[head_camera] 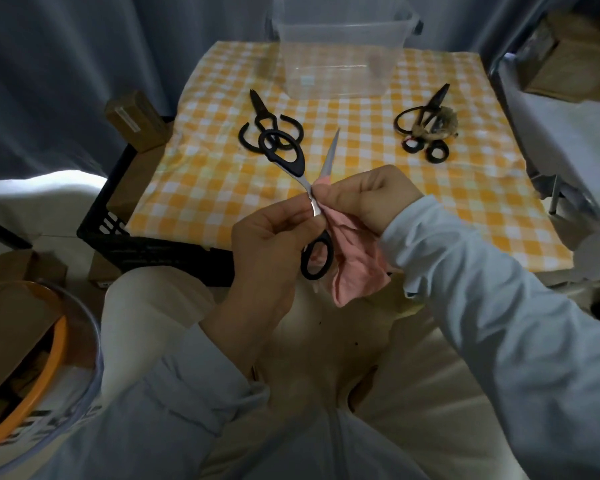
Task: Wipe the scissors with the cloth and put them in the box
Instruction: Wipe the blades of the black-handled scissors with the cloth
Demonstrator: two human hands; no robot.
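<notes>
The left hand [267, 251] pinches the open steel-bladed, black-handled scissors [293, 164] near the pivot. The right hand [371, 199], just beside it, pinches the crumpled pink cloth [357, 268] around one blade. Wiping looks under way, and the clear plastic box [340, 57], well beyond both hands, appears empty (two other black scissors [262, 112] on the table ahead probably await their turn).

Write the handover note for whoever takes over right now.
Left hand pinches the open scissors near the pivot.
Right hand pinches the pink cloth round one blade.
Clear box stands at the table's far side; no scissors visible inside.
Done: nothing boxed yet.
Left: finish wiping this pair and box it, then do the left-hand scissors and the right-hand scissors on the table.
</notes>
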